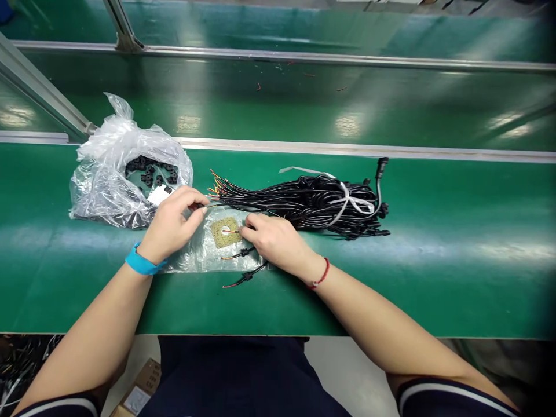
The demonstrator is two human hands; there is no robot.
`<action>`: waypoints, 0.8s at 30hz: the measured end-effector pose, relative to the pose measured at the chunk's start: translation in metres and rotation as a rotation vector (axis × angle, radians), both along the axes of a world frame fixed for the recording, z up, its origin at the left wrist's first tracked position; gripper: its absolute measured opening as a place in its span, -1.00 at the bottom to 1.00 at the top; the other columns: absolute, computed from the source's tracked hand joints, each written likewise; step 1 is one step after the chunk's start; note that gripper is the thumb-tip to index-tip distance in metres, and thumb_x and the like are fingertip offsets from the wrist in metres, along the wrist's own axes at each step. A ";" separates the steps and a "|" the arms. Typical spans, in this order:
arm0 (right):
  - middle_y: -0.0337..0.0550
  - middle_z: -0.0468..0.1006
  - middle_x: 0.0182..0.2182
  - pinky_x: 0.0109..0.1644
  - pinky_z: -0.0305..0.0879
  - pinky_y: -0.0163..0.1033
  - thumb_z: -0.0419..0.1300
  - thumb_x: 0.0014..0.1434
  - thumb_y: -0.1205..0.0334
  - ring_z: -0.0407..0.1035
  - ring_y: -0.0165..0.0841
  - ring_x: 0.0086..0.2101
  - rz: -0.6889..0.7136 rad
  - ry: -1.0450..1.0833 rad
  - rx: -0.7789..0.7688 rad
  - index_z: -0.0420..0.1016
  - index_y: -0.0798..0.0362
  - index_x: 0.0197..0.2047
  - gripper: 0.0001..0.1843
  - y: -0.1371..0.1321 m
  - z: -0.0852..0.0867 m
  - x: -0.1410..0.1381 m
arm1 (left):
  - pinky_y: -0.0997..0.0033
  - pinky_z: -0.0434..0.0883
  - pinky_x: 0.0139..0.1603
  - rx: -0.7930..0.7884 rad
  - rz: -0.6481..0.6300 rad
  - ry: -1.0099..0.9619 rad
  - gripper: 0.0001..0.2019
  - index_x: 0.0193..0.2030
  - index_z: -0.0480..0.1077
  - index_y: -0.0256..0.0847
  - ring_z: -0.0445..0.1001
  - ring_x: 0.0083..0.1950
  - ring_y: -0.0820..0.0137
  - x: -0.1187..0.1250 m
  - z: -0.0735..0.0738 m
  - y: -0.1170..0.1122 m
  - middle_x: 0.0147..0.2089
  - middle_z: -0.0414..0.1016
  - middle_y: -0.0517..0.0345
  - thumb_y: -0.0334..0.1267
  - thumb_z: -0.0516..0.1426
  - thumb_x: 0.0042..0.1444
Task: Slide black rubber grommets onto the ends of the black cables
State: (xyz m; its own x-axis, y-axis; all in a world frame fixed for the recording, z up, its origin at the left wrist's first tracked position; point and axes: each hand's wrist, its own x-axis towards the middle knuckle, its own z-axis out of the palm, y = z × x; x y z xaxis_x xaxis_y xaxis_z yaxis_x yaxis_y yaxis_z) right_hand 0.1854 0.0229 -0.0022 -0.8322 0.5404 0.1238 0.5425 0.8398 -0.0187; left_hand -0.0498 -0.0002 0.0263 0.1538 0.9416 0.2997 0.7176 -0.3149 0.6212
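My left hand [171,223] pinches the thin end of a cable just left of a bundle of black cables [299,200]. White ties hold the bundle, and its left ends show bare red and yellow wires [217,186]. My right hand [280,243] is closed on a black cable whose stripped wire end [232,231] points left. Beneath that end lies a yellowish square pad [221,236] with a hole, on a clear plastic sheet [204,255]. Two cable ends, each with a small black fitting [247,277], stick out below my right hand.
On the left, a clear plastic bag [104,168] lies open with several small black parts [150,174] inside. A metal rail [347,149] runs behind the green work surface [456,231]. Under the left side stands a cardboard box [145,379].
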 end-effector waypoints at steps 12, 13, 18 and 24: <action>-0.18 0.45 -0.51 -0.48 -0.10 -0.28 0.00 0.21 0.44 0.23 -0.44 -0.53 -0.026 -0.005 -0.129 0.46 0.09 -0.34 -0.77 0.000 0.001 -0.001 | 0.35 0.49 -0.12 -0.216 0.154 -0.691 -0.77 -0.12 0.51 -0.21 0.52 -0.25 0.41 0.007 -0.002 -0.002 -0.22 0.53 0.10 -0.29 0.23 0.05; -0.17 0.47 -0.51 -0.47 -0.07 -0.29 0.00 0.22 0.43 0.25 -0.43 -0.52 -0.034 0.006 -0.134 0.46 0.09 -0.36 -0.77 0.000 0.002 -0.001 | 0.36 0.49 -0.14 -0.239 0.133 -0.721 -0.77 -0.12 0.50 -0.21 0.52 -0.27 0.42 0.009 -0.002 -0.003 -0.24 0.54 0.11 -0.29 0.23 0.05; -0.13 0.58 -0.32 -0.28 0.27 -0.31 0.03 0.28 0.33 0.42 -0.39 -0.33 -0.107 0.418 -0.241 0.45 0.10 -0.17 -0.82 -0.007 0.011 0.006 | 0.39 0.49 -0.22 -0.361 0.007 -0.881 -0.79 -0.11 0.48 -0.22 0.52 -0.35 0.46 0.022 0.002 -0.011 -0.27 0.53 0.10 -0.21 0.17 0.15; -0.21 0.54 -0.42 -0.37 0.31 -0.37 0.10 0.24 0.34 0.38 -0.48 -0.44 -0.170 0.850 -0.297 0.42 0.08 -0.27 -0.92 -0.019 0.030 0.012 | 0.51 0.43 -0.41 -0.561 -0.022 -1.174 -0.81 -0.25 0.41 -0.19 0.42 -0.49 0.55 0.037 0.002 -0.013 -0.41 0.47 0.23 -0.13 0.22 0.10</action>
State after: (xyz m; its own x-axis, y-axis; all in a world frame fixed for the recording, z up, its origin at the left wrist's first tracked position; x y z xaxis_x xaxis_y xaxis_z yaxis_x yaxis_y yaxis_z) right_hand 0.1975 0.0044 0.0280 -0.4304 0.7550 0.4947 0.3633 0.6466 -0.6708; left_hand -0.0130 -0.0133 0.0285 0.0867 0.9823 -0.1661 -0.3432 0.1859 0.9207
